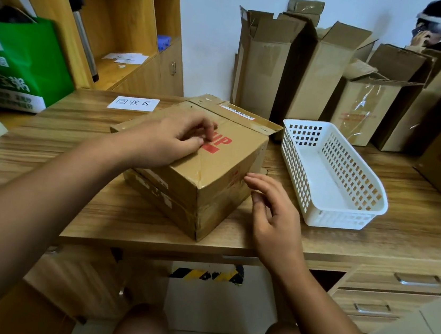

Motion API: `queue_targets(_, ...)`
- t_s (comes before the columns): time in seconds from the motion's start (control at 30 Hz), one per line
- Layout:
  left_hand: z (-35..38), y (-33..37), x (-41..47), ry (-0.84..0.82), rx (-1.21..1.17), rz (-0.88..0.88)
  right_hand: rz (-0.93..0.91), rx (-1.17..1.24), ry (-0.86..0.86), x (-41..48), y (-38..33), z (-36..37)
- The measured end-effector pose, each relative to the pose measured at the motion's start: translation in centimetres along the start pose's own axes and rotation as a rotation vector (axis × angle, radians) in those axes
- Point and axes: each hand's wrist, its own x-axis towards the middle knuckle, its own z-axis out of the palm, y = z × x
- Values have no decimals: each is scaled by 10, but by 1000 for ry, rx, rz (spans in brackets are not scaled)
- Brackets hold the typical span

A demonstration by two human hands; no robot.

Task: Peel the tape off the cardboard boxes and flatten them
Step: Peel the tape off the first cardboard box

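Where the wooden desk (80, 122) meets the pale wall (211, 27), a row of tall opened cartons (264, 69) stands upright along the back & right edge, flaps up. Wooden shelf unit (126, 16) on the left, w/ a green bag (24, 59) in front of it at the desk's left end. Drawers (392, 293) under the desk's right side.

The cardboard box (221, 172) sits mid-desk near the front edge, one corner toward the person, red print on top, clear tape over its seams. A white slotted basket (332, 218) lies just beside it on the right; a small handwritten paper label (134, 103) lies behind it to the left.

The left hand (167, 141) rests on the box top, fingers curled, tips bunched by the red print; can't tell if any tape is pinched. The right hand (277, 218) is relaxed, fingers loosely spread, tips at the box's right face. A second person (439, 30) shows behind the far cartons, mostly blocked by them.
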Motion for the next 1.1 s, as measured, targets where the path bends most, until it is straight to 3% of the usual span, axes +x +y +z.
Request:
queue_targets(0.13,1,1,-5,13,93,19,-48,-52,8,0,1,0)
queue_targets(0.33,11,-4,-14,254,27,103,-51,-80,39,-2,3,4)
queue_targets(0.83,16,-6,-19,329,7,185,-6,16,31,-1,4,2)
queue_targets(1.1,18,-7,-19,373,18,184,-25,-108,16,-4,1,8)
